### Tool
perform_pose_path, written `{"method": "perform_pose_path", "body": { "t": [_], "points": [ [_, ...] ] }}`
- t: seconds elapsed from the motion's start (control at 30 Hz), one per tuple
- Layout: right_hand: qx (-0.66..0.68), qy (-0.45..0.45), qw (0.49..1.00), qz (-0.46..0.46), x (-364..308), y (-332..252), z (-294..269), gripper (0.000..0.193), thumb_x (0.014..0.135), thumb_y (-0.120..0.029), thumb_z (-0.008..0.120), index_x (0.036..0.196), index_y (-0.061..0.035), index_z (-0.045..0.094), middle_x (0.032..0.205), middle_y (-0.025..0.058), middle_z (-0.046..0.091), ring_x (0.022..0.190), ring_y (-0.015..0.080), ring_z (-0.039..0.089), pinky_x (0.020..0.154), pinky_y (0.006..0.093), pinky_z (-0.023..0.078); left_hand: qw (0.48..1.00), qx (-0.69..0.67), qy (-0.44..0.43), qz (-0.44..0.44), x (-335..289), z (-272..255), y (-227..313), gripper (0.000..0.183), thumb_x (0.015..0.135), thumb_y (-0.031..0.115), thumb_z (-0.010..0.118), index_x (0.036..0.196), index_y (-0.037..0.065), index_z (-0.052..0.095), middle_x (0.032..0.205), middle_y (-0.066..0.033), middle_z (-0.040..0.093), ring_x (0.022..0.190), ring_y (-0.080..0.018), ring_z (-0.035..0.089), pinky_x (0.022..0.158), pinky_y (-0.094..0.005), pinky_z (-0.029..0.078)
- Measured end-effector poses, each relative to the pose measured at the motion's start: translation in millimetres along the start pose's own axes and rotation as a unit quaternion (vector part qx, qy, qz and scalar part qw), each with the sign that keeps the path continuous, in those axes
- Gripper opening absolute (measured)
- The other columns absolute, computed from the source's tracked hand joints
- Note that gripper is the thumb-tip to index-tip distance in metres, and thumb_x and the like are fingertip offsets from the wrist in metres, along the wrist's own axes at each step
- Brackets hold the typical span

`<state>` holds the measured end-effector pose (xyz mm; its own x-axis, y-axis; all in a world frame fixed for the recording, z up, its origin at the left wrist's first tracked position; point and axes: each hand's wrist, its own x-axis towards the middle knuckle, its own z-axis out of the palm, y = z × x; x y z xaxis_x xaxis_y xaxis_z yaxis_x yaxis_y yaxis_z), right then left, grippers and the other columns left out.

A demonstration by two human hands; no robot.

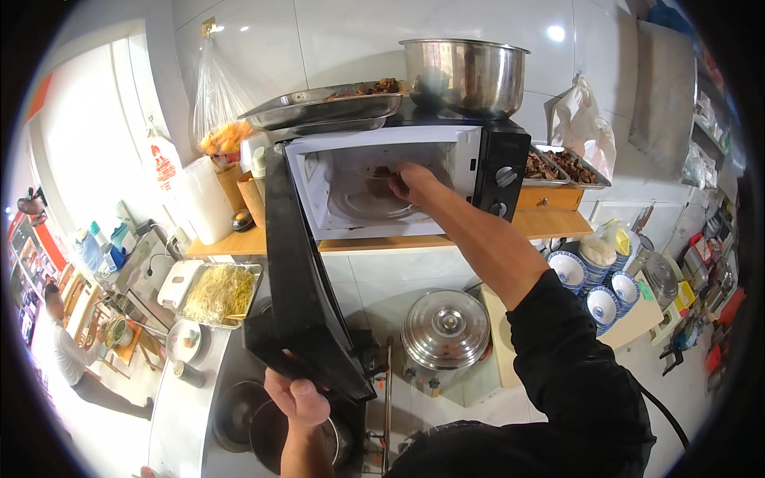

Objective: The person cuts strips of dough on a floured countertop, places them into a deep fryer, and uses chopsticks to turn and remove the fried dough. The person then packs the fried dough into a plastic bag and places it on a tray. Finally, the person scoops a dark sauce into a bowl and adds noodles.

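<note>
A black microwave oven with a white inside stands on a wooden shelf, its door swung wide toward me. My left hand is closed around the lower outer edge of that door. My right hand reaches into the oven, fingers pinched on the rim of a small bowl with something brown in it. The bowl is over the glass turntable; whether it touches the glass I cannot tell.
On top of the oven stand a big steel pot and a metal tray with food. A lidded steel pot is below. Stacked blue-and-white bowls stand right. A tray of noodles and a person are left.
</note>
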<state>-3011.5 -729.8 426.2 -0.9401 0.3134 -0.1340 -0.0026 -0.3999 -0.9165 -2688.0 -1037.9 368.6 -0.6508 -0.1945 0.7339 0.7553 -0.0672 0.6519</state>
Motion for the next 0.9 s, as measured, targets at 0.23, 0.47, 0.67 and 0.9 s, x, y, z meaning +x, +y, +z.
{"method": "perform_pose_path", "body": {
  "t": [0.23,0.47,0.67,0.9],
  "points": [
    [0.001,-0.019,1.000,0.004,-20.2,1.3,-4.8,0.023,0.103,-0.027,0.053,0.106,-0.0076,0.064,0.084,0.0099,0.063,0.065,0.0221,0.064,0.056,0.0346,0.059,0.996,-0.065,-0.053,-0.041,-2.3,11.5,-1.0,0.063,0.093,0.062,0.061,0.089,0.000,0.053,0.062,-0.0030,0.056,0.052,-0.0089,0.050,0.048,-0.0214,0.034],
    [-0.621,0.049,0.676,-0.394,-180.9,8.0,-112.2,0.044,0.102,-0.037,0.051,0.082,-0.0038,0.072,0.076,0.0253,0.066,0.077,0.0450,0.065,0.070,0.0514,0.053,0.982,-0.040,-0.184,0.031,-2.7,85.4,-33.1,0.016,0.094,0.019,0.051,0.097,0.004,0.047,0.070,-0.0034,0.051,0.053,-0.0090,0.047,0.049,-0.0241,0.041],
    [-0.666,0.185,0.620,-0.371,-193.6,-18.4,-186.7,0.054,0.101,-0.041,0.051,0.064,-0.0054,0.069,0.062,0.0198,0.064,0.061,0.0407,0.066,0.059,0.0503,0.053,0.965,0.101,-0.235,0.060,30.8,224.9,-75.4,0.025,0.097,0.016,0.062,0.099,-0.003,0.045,0.075,-0.0275,0.061,0.071,-0.0500,0.061,0.059,-0.0519,0.047],
    [-0.645,0.188,0.609,-0.422,-172.4,-9.8,-190.8,0.046,0.094,-0.033,0.058,0.060,-0.0044,0.067,0.058,0.0186,0.064,0.056,0.0369,0.066,0.053,0.0470,0.054,0.957,0.205,-0.188,0.085,58.5,295.8,-118.4,0.026,0.103,0.022,0.055,0.098,0.000,0.042,0.079,-0.0253,0.061,0.074,-0.0506,0.059,0.063,-0.0540,0.046]
  ]
}}
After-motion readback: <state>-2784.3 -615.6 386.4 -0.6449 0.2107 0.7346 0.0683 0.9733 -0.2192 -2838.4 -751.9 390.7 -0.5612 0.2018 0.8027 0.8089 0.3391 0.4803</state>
